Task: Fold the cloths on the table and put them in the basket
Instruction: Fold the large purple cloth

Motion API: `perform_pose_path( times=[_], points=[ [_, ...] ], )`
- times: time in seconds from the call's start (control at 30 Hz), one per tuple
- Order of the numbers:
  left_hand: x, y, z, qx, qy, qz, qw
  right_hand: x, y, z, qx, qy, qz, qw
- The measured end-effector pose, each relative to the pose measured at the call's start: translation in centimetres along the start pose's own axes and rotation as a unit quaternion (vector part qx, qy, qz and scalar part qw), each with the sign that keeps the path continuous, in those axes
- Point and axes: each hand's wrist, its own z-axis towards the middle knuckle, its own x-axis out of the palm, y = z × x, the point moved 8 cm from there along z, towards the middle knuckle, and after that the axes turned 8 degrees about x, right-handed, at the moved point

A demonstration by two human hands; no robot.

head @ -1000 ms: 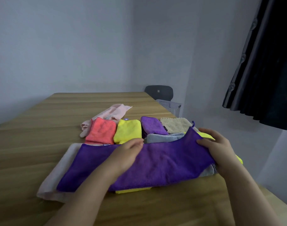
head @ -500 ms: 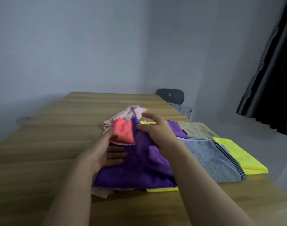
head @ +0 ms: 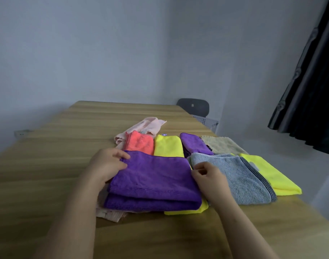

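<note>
A large purple cloth (head: pixel 154 176) lies folded in half on a pile near the table's front. My left hand (head: pixel 107 165) grips its far left corner, and my right hand (head: pixel 210 178) pinches its right edge. Under it show a yellow cloth (head: pixel 186 211) and a pale pink one (head: pixel 109 214). Behind it sit three small folded cloths: coral (head: pixel 140 143), yellow (head: pixel 168 146) and purple (head: pixel 194 144). To the right lie a grey towel (head: pixel 242 180) and another yellow cloth (head: pixel 272 176). A white perforated basket (head: pixel 206 121) stands beyond the table's right edge.
The wooden table (head: pixel 57 156) stretches away to the left and back. A loose pink cloth (head: pixel 148 124) and a beige cloth (head: pixel 221 144) lie behind the folded row. A dark chair (head: pixel 194 107) stands by the basket. A dark curtain (head: pixel 313 90) hangs at the right.
The purple cloth lay spread wide; my right hand carried its right end over to the left, and it now lies folded in half. The grey towel and yellow cloth are uncovered.
</note>
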Motion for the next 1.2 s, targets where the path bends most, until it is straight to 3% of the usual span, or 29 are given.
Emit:
perform_pose_path(
  times=[0.47,0.57,0.63,0.8,0.9,0.97,1.1,1.2],
  points=[
    [1.5,1.9,0.0,-0.011,0.038,0.241,0.97,2.1,0.1,-0.2,0.014,0.043,-0.18,0.983],
    [2.3,1.6,-0.3,0.005,0.051,0.311,0.949,2.0,0.4,-0.5,0.002,0.047,-0.178,0.983],
    [2.5,1.5,-0.4,0.01,0.054,0.313,0.948,1.7,0.7,-0.6,-0.004,0.054,-0.117,0.992],
    [3.7,0.8,-0.6,0.008,0.032,0.129,0.991,-0.5,0.6,0.3,-0.005,0.045,0.025,0.999],
    [4.6,-0.2,-1.0,0.007,0.004,0.017,1.0,-1.9,-1.0,1.2,0.035,0.044,0.094,0.994],
    [5.6,-0.7,-1.2,-0.004,0.014,-0.07,0.997,-2.6,-2.2,1.7,0.06,0.041,0.115,0.991],
    [7.5,-2.7,-2.2,-0.025,0.111,-0.216,0.97,-3.5,-3.2,2.1,0.067,0.025,0.127,0.989],
    [8.2,-3.7,-2.5,-0.015,0.151,-0.278,0.948,-5.5,-3.0,2.2,0.039,-0.052,0.146,0.987]
  ],
)
